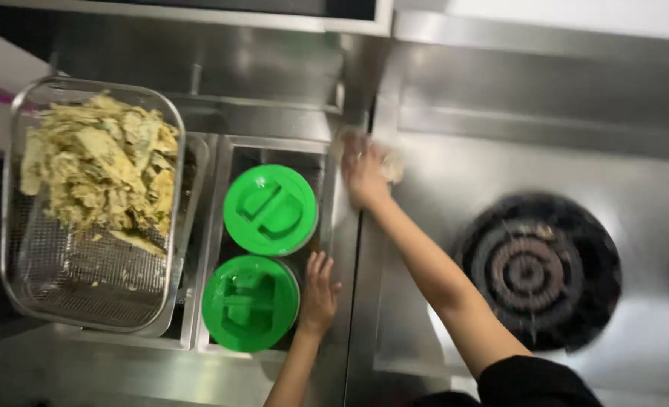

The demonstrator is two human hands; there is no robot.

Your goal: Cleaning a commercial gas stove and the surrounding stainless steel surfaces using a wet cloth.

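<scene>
Right hand (365,175) grips a cloth (389,164) on the steel counter (440,181) (burner (538,270) nearby); left hand (319,294) flat, grip wide.

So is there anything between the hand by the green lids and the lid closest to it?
Nothing visible. The left hand rests on the steel edge right beside the near green lid, with no object between them. The right hand is farther off, pressing a cloth to the steel counter.

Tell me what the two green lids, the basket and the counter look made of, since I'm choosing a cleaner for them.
The two green lids look like moulded plastic: uniform bright colour, soft sheen, raised handle shapes. The basket seems to be metal wire mesh with a solid rim, likely stainless steel. The counter looks like brushed stainless steel, grey with blurred reflections. The right hand presses a pale cloth, probably fabric, against it.
</scene>
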